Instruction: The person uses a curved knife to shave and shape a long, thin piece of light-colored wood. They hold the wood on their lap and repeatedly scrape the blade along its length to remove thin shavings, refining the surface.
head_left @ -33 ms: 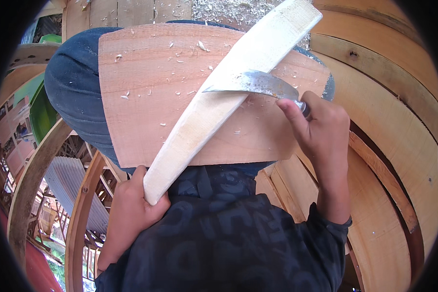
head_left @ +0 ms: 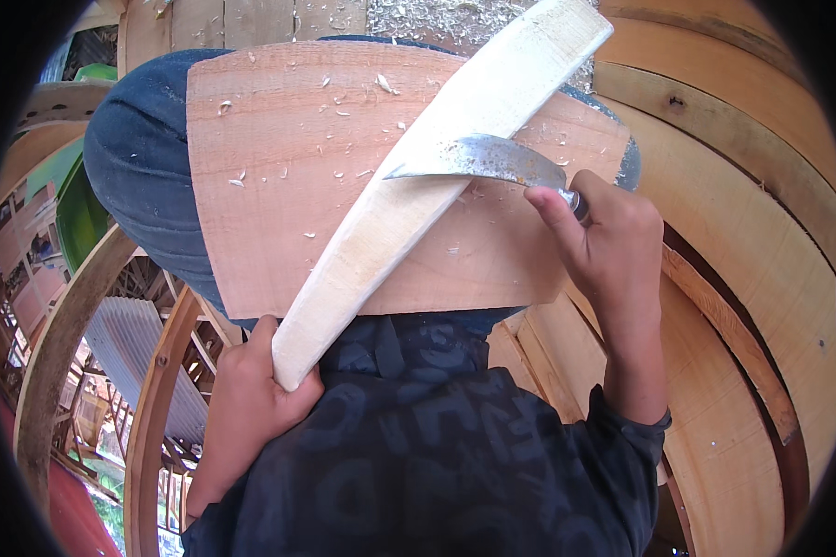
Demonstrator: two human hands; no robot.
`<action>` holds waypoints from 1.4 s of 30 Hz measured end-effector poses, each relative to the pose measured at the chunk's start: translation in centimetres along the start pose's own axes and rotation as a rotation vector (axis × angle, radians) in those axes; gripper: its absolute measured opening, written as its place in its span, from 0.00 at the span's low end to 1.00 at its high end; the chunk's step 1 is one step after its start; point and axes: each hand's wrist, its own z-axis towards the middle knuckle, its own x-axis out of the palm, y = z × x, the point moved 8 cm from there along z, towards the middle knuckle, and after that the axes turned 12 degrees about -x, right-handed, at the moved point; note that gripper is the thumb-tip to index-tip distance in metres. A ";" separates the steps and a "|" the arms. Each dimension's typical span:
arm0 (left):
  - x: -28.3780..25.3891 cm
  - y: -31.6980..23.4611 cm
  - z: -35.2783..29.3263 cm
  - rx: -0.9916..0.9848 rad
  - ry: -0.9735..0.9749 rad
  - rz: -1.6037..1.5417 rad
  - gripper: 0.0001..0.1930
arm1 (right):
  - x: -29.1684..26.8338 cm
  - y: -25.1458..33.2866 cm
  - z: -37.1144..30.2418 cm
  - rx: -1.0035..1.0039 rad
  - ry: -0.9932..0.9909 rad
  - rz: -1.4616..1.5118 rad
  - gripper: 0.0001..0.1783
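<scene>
A long pale piece of carved wood (head_left: 362, 241) slants across a flat reddish board (head_left: 260, 223) lying on my lap. My left hand (head_left: 260, 376) is closed around its narrow near end. In my right hand (head_left: 618, 237) is a curved knife (head_left: 506, 160), gripped by its handle, which is mostly hidden in the fist. The grey, rust-spotted blade lies across the middle of the pale wood, its tip pointing left. Small curled shavings (head_left: 386, 85) are scattered over the board.
Wooden planks (head_left: 743, 176) stretch along the right side. More shavings (head_left: 446, 23) are heaped on the floor beyond my knees. At the left are curved-looking wooden rails (head_left: 158, 408), a corrugated sheet (head_left: 139, 343) and a green object (head_left: 79, 218).
My right hand and the curved knife have shifted very slightly to the left. The pale wood and my left hand look almost unmoved.
</scene>
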 end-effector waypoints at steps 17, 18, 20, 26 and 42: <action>0.6 1.2 -0.2 -0.023 0.000 -0.059 0.15 | -1.7 -11.8 1.3 0.420 -0.195 0.107 0.39; 0.7 0.9 0.0 -0.020 -0.002 -0.083 0.16 | -1.1 -7.8 1.8 0.341 -0.117 0.143 0.39; 0.5 0.4 -0.9 -0.018 -0.032 -0.099 0.14 | 0.3 -2.3 2.0 0.074 -0.061 0.089 0.39; -0.1 -0.1 -0.3 0.033 -0.016 -0.104 0.14 | -1.0 -11.6 1.9 0.436 -0.177 0.001 0.42; -1.1 -0.3 -0.7 -0.153 0.627 -0.407 0.26 | 0.4 -3.6 -1.1 0.274 -0.632 0.854 0.37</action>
